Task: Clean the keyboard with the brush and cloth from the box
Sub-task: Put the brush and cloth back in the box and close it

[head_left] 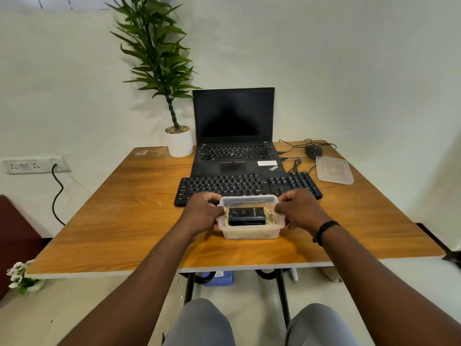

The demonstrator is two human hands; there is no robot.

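the person sits at the wooden tabletop [124,208] with both arms stretched forward, holding a clear plastic box [250,232] between the two hands. the left hand [203,216] grips the box's left end, its fingers [212,197] curled round the rim with the thumb hooked over the near corner. the right hand [298,208] grips the right end the same way, fingers bent over the rim and clamped on it. a dark beaded band [324,229] sits on the right wrist.

the box stands open on the tabletop, near the front edge and just in front of the keyboard [239,184]. inside it lies a black boxy object [247,216], with a pale yellowish cloth [270,217] tucked under and beside it; whether the black thing is the brush i cannot tell from here. the box's clear lid [334,169] lies flat well off to the right, beside the keyboard's right end.

the black keyboard lies across the middle of the tabletop, its front edge partly hidden by the hands and box. right behind it is an open laptop [234,116] with a dark screen. a black mouse [313,151] rests at the far right with its cable looping about. a potted plant [179,143] in a white pot stands to the left of the laptop, against the wall.
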